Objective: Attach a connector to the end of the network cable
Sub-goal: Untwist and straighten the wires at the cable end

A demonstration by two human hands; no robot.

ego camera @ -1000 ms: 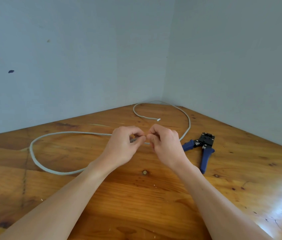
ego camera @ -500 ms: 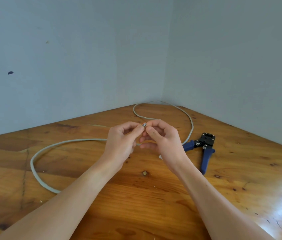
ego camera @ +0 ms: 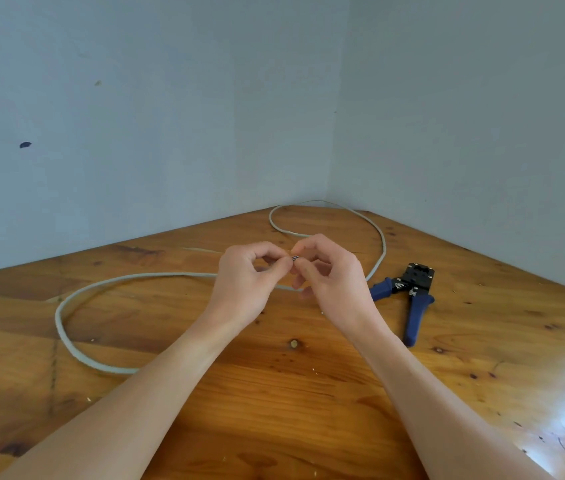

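A long grey network cable [ego camera: 66, 299] loops across the wooden table [ego camera: 274, 393] from the left to the back corner. My left hand [ego camera: 250, 282] pinches the cable's end between thumb and forefinger, raised above the table. A short tip of bare wires [ego camera: 295, 258] shows between my two hands. My right hand [ego camera: 333, 275] pinches at that tip with its thumb and forefinger, the other fingers curled. I cannot see a connector; my fingers may hide it.
A crimping tool [ego camera: 409, 292] with blue handles lies on the table just right of my right hand. Two pale blue walls meet in the corner behind the table. Small bits of debris speckle the wood.
Both hands have risen from the table with the cable end, and the loop on the left has shifted a little. The wire tip now shows between my fingers.
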